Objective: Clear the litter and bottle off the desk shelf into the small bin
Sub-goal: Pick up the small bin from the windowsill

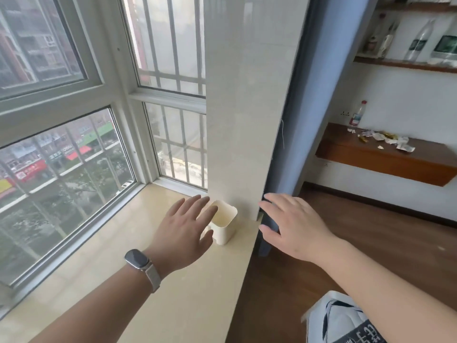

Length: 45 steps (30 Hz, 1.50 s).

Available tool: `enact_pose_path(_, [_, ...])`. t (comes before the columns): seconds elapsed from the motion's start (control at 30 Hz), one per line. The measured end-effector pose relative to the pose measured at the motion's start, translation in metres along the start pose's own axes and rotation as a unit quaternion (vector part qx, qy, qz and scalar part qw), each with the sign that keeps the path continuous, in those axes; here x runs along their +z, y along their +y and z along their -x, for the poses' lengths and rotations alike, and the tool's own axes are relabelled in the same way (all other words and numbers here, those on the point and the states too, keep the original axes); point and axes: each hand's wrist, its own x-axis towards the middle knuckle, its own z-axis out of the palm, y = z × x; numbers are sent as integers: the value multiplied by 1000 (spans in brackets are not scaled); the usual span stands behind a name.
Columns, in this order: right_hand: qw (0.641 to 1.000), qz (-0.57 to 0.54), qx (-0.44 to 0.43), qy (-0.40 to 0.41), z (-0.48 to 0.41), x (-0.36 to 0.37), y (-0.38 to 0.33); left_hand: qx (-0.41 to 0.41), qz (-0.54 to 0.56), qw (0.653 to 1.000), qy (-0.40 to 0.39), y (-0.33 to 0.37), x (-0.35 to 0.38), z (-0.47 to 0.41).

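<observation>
flanking the small bin (223, 225) at the sill's edge (243, 263), left hand (185, 231) and right hand (294, 229) spread wide.

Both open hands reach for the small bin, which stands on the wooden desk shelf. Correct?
No. The head view shows the small bin on the window sill, not the desk shelf. The left hand and right hand, both open, reach for it.

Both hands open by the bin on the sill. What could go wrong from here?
1. The bin stands near the sill's edge, and neither the left hand nor the right hand grips it yet; a nudge might tip it to the floor.
2. The litter is small scattered scraps on the shelf; some may drop in transfer.
3. The bottle may be too tall for the bin.
</observation>
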Motion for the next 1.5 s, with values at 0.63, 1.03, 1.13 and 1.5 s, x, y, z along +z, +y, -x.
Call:
enact_pose_path(0.63, [989,-93,-95,-64,-136,75,192,-169,-39,975,-136,30,70,-145])
enact_pose_path(1.03, [973,-135,-103,-154,-211,140,176,-256,51,952,-160,-17,144,-180])
enact_pose_path(1.13, [968,-149,-88,-181,-228,158,167,-339,138,916,-162,-27,171,-179])
enact_pose_path(1.5, [911,-281,24,-301,-261,245,144,-570,349,696,-262,-34,271,-141])
